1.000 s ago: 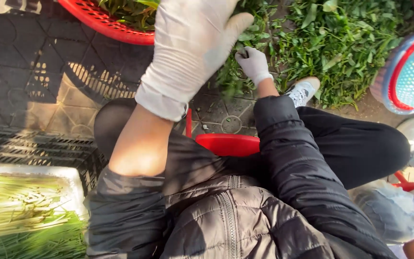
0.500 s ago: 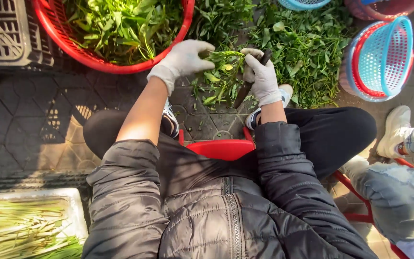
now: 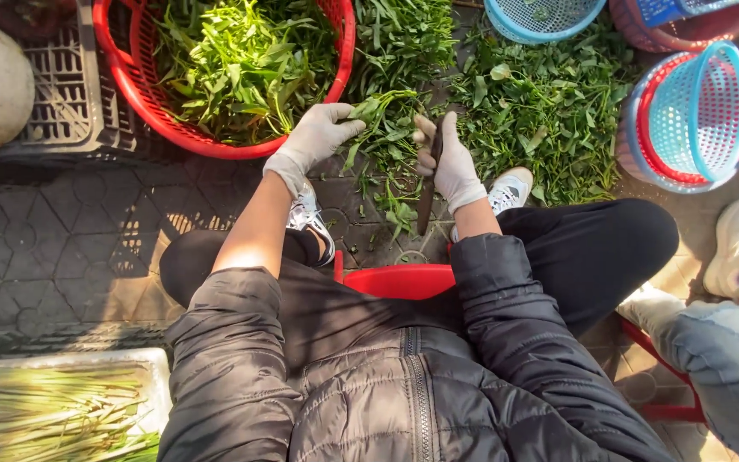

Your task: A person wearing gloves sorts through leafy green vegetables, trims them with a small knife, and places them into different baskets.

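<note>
while you sit on the red stool looking down through the head camera, your left hand in its pale glove is closed around the stems of a bunch of leafy greens, pinching them just at the rim of the big red basket that is already heaped with leaves. your right hand, gloved too, is wrapped shut around a dark knife, its blade pointing back toward you, close beside the bunch. the bunch hangs between both hands, over the loose pile of greens spread on the paved ground. this looks like the trimming step: one bunch gathered, the knife not yet through it. the next move calls for steadying the stems and keeping your left fingers well off the edge. a blue and red basket lies tipped at your right, another person's shoe near it.
</note>
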